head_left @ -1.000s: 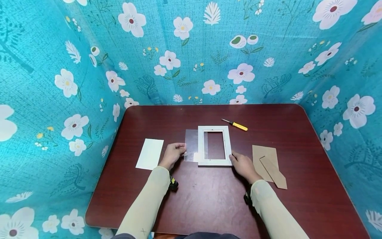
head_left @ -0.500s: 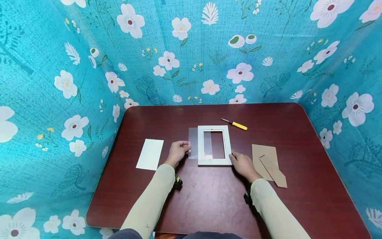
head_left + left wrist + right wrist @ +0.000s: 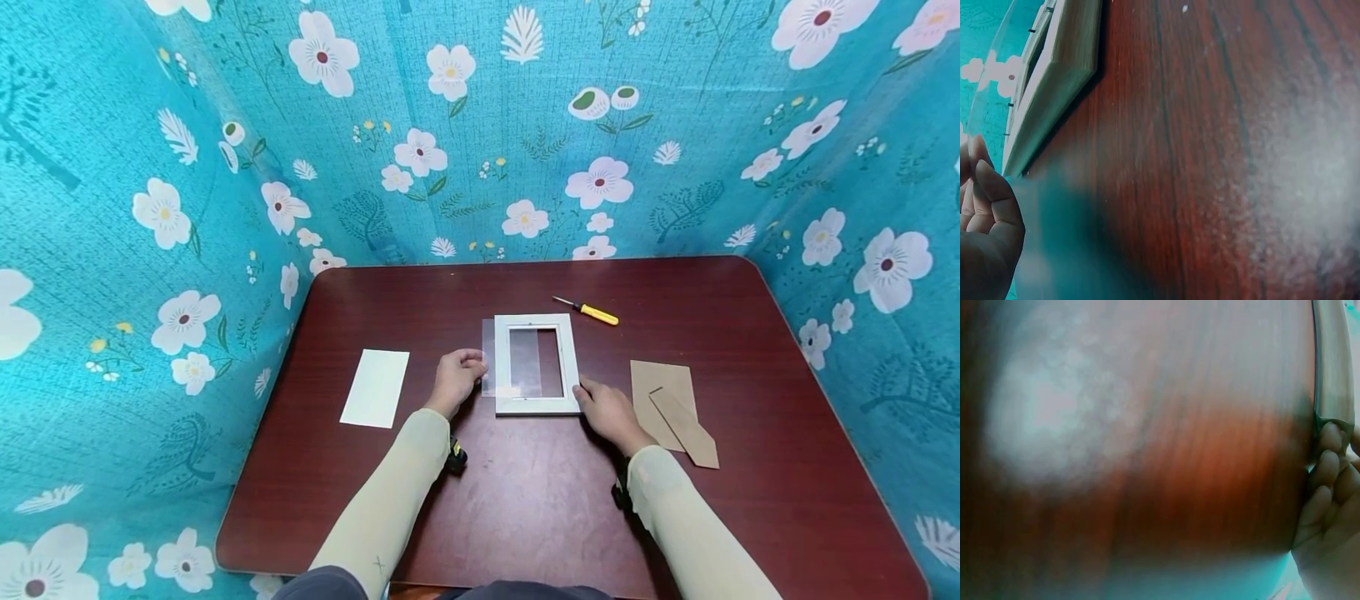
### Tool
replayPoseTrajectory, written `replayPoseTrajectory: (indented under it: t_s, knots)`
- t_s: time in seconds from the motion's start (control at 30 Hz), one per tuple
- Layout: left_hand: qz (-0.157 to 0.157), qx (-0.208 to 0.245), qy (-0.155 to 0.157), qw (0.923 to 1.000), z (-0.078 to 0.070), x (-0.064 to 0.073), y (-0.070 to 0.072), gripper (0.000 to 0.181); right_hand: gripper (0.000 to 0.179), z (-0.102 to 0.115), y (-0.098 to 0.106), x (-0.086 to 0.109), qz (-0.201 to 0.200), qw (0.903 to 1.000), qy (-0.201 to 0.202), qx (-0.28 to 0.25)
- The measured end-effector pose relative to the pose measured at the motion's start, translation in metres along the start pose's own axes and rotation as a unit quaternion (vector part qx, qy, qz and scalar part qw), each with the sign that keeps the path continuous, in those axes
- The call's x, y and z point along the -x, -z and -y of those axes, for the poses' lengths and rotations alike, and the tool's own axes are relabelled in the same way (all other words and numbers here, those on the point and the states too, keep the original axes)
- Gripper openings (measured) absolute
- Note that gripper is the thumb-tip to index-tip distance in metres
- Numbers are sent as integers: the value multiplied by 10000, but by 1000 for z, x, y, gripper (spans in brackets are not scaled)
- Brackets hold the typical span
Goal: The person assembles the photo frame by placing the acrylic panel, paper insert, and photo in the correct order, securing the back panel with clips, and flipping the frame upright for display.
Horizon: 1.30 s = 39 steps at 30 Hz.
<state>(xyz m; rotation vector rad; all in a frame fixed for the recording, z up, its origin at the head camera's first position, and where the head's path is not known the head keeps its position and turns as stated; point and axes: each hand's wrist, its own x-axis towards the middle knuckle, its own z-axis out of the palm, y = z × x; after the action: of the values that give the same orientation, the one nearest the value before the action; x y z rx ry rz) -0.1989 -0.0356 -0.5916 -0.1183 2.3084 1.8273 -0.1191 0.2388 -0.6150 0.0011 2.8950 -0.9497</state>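
Observation:
A white picture frame [image 3: 534,406] lies on the table in the head view, its opening showing the dark wood. My left hand [image 3: 456,379] pinches the left edge of a clear plastic sheet [image 3: 489,358], which overlaps the frame's left side and much of its opening. In the left wrist view, thumb and fingers of the left hand [image 3: 988,219] meet on the sheet's edge, beside the frame's pale side [image 3: 1063,69]. My right hand [image 3: 609,410] grips the frame's lower right corner. Its fingers [image 3: 1325,469] curl at that corner in the right wrist view.
A white paper card [image 3: 375,388] lies at the left of the dark red table [image 3: 517,517]. A brown backing board [image 3: 663,379] with a stand leg [image 3: 693,442] is at the right. Behind the frame lies a yellow-handled screwdriver [image 3: 598,314]. Flowered blue cloth [image 3: 480,167] surrounds the table.
My left hand has moved right, carrying the clear sheet farther across the frame's opening. My right hand has kept its grip on the frame's corner.

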Motion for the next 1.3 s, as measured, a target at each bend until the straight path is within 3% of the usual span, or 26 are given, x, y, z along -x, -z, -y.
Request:
replayPoseTrajectory:
  t_s: [0.4, 0.8, 1.07, 1.3]
  knots:
    - [133, -117, -246, 9995, 1, -3, -12, 22, 47, -2, -1, 2, -2, 10000, -47, 34]
    - [211, 16, -235, 9995, -3, -7, -22, 22, 48, -2, -2, 0, -32, 10000, 3, 51]
    - [294, 237, -66, 9993, -3, -9, -25, 23, 47, 1, -2, 0, -29, 10000, -34, 19]
    - [320, 158, -168, 9992, -5, -11, -28, 23, 46, 0, -1, 0, -50, 10000, -25, 46]
